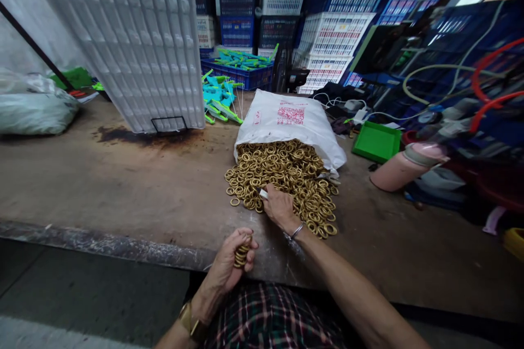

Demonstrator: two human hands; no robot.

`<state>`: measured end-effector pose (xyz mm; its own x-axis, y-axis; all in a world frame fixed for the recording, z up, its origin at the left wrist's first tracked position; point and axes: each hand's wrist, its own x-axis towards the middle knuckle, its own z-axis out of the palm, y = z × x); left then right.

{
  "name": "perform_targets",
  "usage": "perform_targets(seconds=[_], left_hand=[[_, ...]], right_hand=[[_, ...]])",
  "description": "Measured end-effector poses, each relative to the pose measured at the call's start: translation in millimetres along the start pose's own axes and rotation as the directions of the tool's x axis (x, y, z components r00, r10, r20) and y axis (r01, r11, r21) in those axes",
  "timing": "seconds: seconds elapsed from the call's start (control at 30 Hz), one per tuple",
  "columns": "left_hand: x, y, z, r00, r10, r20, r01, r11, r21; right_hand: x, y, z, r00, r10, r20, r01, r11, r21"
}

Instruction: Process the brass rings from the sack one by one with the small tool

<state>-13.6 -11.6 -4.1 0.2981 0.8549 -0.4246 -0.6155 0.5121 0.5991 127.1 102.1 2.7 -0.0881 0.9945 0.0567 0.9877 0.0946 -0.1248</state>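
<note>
Many gold rings (282,172) spill in a heap from the mouth of a white sack (282,114) onto the brown table. Near the table's front edge, my left hand (235,256) is closed round a stack of gold rings (241,253). My right hand (280,206) rests at the left part of the heap, its fingers bent round a small white object with a dark tip (263,193), perhaps a marker. Whether its fingertips also hold a ring is hidden.
A tall ribbed translucent panel (143,49) stands at the back left on the table (123,185). Cyan and green plastic parts (219,98) lie behind the sack. A green tray (376,142) and a pink bottle (403,166) stand to the right.
</note>
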Motion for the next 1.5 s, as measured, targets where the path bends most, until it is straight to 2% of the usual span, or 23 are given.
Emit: perform_targets(seconds=[0.17,0.3,0.37,0.47,0.57,0.63,0.77,0.93,1.07,1.13,1.2,1.27,1.4,1.5], left_hand=[[6.2,-0.2,-8.1,0.998,-0.056,-0.023,0.052,0.987,-0.149],[11.5,2.1,-8.2,0.993,-0.068,-0.092,0.049,0.979,-0.200],[13.9,4.0,-6.3,0.992,-0.033,-0.126,0.015,0.990,-0.140],[17.6,6.7,-1.3,0.987,0.087,-0.136,-0.079,0.995,0.068],[22.1,7.9,3.7,0.971,0.187,-0.146,-0.142,0.951,0.273],[25.0,7.0,4.9,0.969,0.207,-0.136,-0.145,0.921,0.363],[27.8,2.3,1.3,0.961,0.240,-0.136,-0.158,0.884,0.440],[23.6,-0.4,-4.5,0.925,0.346,-0.158,-0.203,0.801,0.563],[19.1,1.4,-4.1,0.915,0.390,-0.105,-0.236,0.728,0.643],[17.3,2.6,-2.7,0.923,0.374,-0.092,-0.229,0.725,0.650],[15.8,3.8,-1.1,0.936,0.341,-0.092,-0.208,0.744,0.635],[14.9,4.9,0.1,0.954,0.288,-0.090,-0.181,0.784,0.594],[14.4,5.5,0.5,0.985,0.157,-0.071,-0.112,0.897,0.429],[13.9,5.1,0.5,0.990,0.121,-0.079,-0.084,0.926,0.367]], right_hand=[[3.1,5.5,8.3,0.999,-0.043,-0.024,0.043,0.999,0.003],[1.4,8.2,5.4,0.999,-0.049,-0.014,0.050,0.998,0.040],[-2.2,9.1,1.7,0.998,-0.056,-0.006,0.057,0.995,0.079],[-13.6,9.9,-2.9,0.988,-0.153,0.000,0.150,0.972,0.179],[-30.5,8.1,-3.2,0.956,-0.293,-0.001,0.279,0.908,0.313],[-41.5,4.8,-1.4,0.941,-0.338,0.007,0.308,0.863,0.400],[-54.3,-4.8,0.1,0.958,-0.283,0.041,0.203,0.774,0.600],[-56.9,-12.4,1.0,0.973,-0.171,0.155,-0.029,0.576,0.817],[-58.8,-10.6,12.4,0.934,-0.177,0.311,-0.198,0.470,0.860],[-59.5,-9.0,17.6,0.902,-0.192,0.386,-0.283,0.412,0.866],[-59.4,-8.3,19.5,0.892,-0.194,0.409,-0.316,0.379,0.870],[-58.4,-8.9,17.8,0.908,-0.185,0.376,-0.282,0.393,0.875],[-56.7,-12.1,9.5,0.956,-0.155,0.250,-0.147,0.486,0.862],[-57.2,-14.0,5.1,0.973,-0.162,0.167,-0.047,0.564,0.824]])
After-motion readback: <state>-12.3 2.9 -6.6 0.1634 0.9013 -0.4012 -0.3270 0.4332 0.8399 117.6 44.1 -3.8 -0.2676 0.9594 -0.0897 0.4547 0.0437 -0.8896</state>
